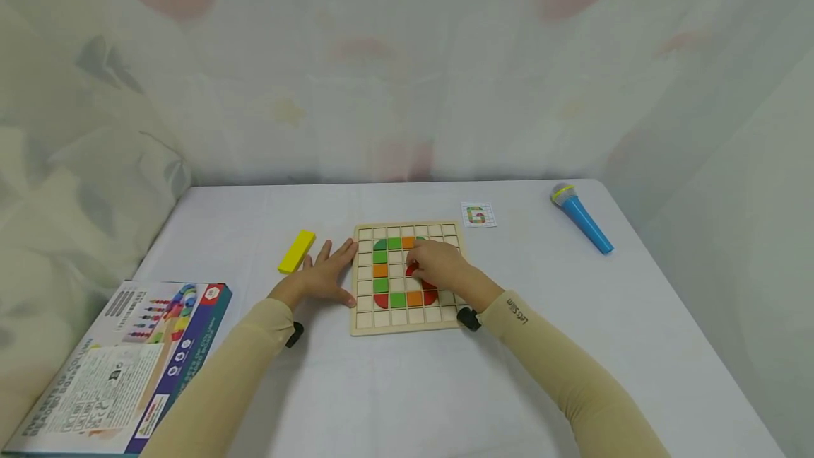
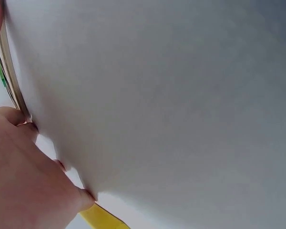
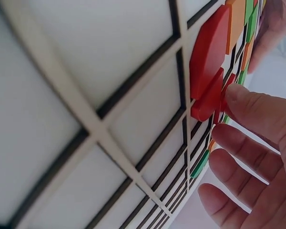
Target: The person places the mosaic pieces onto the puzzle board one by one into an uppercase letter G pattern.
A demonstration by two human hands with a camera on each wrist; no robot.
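A wooden grid board (image 1: 407,318) lies on the table and holds green, orange and red tiles set out as a letter G. My left hand (image 1: 324,276) rests flat on the table with its fingers spread, the thumb against the board's left edge (image 2: 12,81). My right hand (image 1: 439,265) lies over the board's middle. In the right wrist view its fingers (image 3: 250,138) are fairly straight, and the index fingertip touches a small red tile (image 3: 207,102) next to a larger red rounded tile (image 3: 209,50). The thumb is hidden.
A yellow block (image 1: 297,251) lies just left of my left hand. A small card showing a G (image 1: 478,215) sits behind the board. A blue toy microphone (image 1: 581,218) lies at the far right, and a printed box (image 1: 121,359) at the near left edge.
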